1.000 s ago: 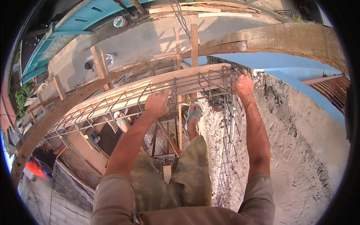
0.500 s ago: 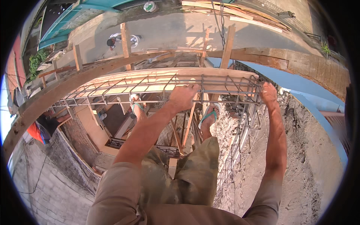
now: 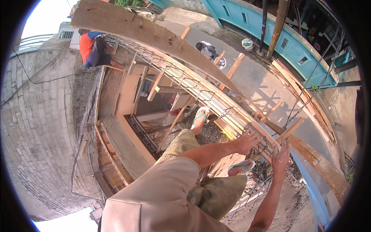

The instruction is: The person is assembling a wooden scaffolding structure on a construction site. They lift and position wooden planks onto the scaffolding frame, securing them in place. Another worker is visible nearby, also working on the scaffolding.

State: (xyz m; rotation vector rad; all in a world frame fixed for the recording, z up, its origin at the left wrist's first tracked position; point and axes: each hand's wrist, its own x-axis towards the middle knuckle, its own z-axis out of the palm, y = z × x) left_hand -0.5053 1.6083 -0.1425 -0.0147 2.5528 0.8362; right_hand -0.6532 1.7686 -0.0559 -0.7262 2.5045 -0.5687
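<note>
A long rebar cage (image 3: 176, 75) runs diagonally from the far left to the near right, beside pale wooden boards (image 3: 216, 101). My left hand (image 3: 247, 141) rests over its near end, fingers stretched across the bars and the board edge. At the very end of the cage my right hand (image 3: 281, 156) is closed around the corner, though what lies under its fingers is partly hidden. My left foot, in a green-strapped flip-flop (image 3: 199, 116), stands against the boards. The other flip-flop (image 3: 241, 166) is lower, near another rebar cage (image 3: 251, 193).
A thick wooden beam (image 3: 154, 33) crosses beyond the cage, with upright posts (image 3: 234, 69) by it. A person in orange (image 3: 87, 48) is at the far left; another person (image 3: 206, 49) is on the street below. Openings drop beneath my feet. Cables (image 3: 309, 100) hang at right.
My view has turned left, so the cage now slants. My left hand has shifted along the cage toward its right end, close to my right hand. Its fingers have loosened from a fist.
</note>
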